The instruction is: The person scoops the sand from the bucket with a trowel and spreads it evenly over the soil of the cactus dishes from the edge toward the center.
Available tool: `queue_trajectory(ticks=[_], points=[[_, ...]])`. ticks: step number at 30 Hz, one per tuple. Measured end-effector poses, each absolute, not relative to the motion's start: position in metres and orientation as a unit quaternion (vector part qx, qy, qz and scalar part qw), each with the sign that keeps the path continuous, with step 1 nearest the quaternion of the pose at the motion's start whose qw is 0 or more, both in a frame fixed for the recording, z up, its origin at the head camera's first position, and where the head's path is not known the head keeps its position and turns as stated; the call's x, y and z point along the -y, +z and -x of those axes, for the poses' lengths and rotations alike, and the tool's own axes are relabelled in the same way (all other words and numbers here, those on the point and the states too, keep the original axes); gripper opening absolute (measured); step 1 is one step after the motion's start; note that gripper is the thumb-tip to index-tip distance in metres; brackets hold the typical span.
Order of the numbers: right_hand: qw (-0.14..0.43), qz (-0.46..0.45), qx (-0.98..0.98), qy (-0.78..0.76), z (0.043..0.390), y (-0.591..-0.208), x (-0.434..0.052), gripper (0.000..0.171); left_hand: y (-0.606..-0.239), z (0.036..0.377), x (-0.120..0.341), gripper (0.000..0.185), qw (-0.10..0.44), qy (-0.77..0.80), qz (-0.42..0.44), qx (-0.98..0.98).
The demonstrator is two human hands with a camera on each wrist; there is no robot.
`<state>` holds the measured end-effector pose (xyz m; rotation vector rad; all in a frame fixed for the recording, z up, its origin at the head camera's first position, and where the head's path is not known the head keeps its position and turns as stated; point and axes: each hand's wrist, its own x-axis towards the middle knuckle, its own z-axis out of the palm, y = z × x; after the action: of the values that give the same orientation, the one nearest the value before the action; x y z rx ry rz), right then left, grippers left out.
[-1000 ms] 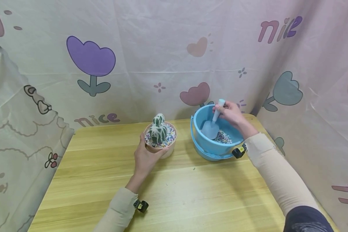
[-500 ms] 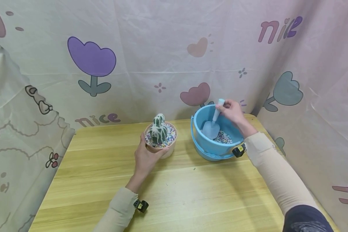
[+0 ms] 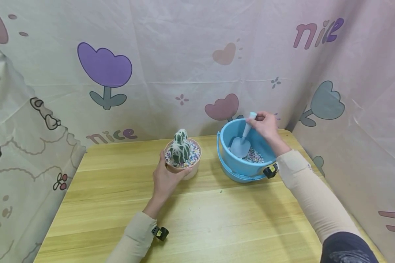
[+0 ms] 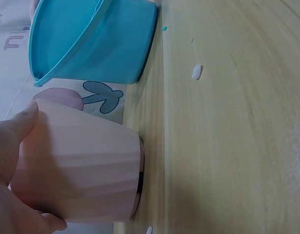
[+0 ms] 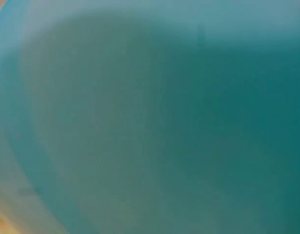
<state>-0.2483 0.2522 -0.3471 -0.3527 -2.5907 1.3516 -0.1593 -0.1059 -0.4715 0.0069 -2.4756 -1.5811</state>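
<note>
A pink pot (image 3: 184,168) with a green cactus (image 3: 180,148) and coloured pebbles stands on the wooden table (image 3: 197,219). My left hand (image 3: 166,175) grips the pot's near side; the left wrist view shows the thumb on the ribbed pot (image 4: 86,165). A blue bucket (image 3: 241,166) with pebbles on its bottom stands to the right. My right hand (image 3: 264,124) pinches the handle top of a pale blue scoop (image 3: 241,140), whose blade rests inside the bucket. The right wrist view shows only the blurred blue bucket wall (image 5: 179,122).
Printed cloth walls enclose the table at the back, left and right. A few stray pebbles (image 3: 221,191) lie on the wood in front of the bucket. The blue bucket (image 4: 91,41) stands close beside the pot.
My right hand has shifted slightly back and up on the scoop handle, and the scoop stands a little steeper in the bucket. The left hand and pot have not moved.
</note>
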Motion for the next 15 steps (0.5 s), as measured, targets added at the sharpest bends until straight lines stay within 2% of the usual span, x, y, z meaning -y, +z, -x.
queue_trajectory(ticks=[9, 15], points=[[0.101, 0.141, 0.872, 0.459, 0.250, -0.342, -0.254, 0.052, -0.465, 0.161, 0.113, 0.132, 0.073, -0.527, 0.011, 0.847], [0.121, 0.143, 0.870, 0.456, 0.248, -0.338, -0.254, 0.049, -0.453, 0.168, 0.138, 0.138, -0.038, -0.464, 0.036, 0.884]])
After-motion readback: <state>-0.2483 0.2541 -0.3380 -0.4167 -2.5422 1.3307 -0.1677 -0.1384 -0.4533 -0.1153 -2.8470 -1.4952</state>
